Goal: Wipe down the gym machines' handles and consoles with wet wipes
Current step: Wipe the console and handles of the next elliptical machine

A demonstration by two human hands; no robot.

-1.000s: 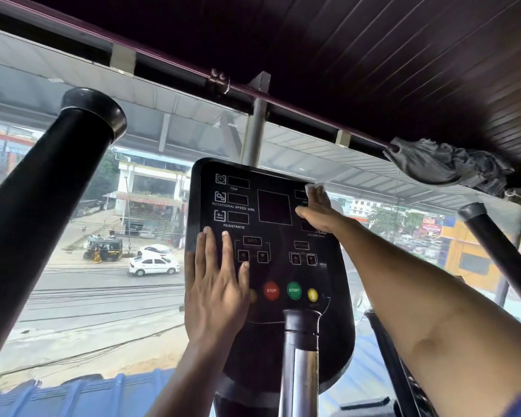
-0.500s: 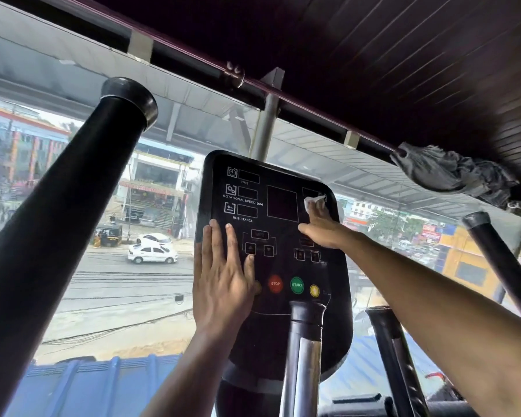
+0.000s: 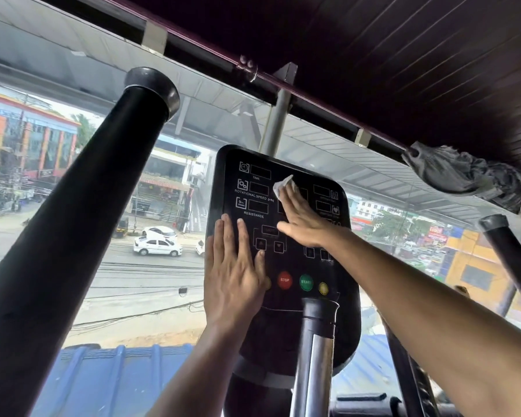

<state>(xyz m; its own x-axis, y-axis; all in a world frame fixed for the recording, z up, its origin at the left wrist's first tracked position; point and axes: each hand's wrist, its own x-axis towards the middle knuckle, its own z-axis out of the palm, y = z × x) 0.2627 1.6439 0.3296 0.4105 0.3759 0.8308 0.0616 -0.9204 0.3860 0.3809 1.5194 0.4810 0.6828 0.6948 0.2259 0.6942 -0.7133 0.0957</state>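
Console [image 3: 286,260] of the machine stands straight ahead of us, a black panel against the window, and it is what we are wiping now. Going from the left: the big black handle [image 3: 82,212] rises slantwise beside it, not yet touched by either hand. Next comes our left hand [image 3: 233,278], fingers straight and laid flat on the lower left of the panel, holding nothing, apparently steadying it. Its thumb lies close to the arrow keys. To the right of it, our right hand [image 3: 301,218] presses the wet wipe [image 3: 283,185] flat under straight fingers against the middle display area, with one white corner of the wipe sticking out past the fingertips. Farther right a second dark handle [image 3: 512,260] stands well apart.

What could go wrong, as we judge it: the wipe is only pressed, not gripped, so a fast stroke could leave it behind or let it drop. Pressure from either palm may also push the STOP button [image 3: 284,279] or START button [image 3: 306,282] below.
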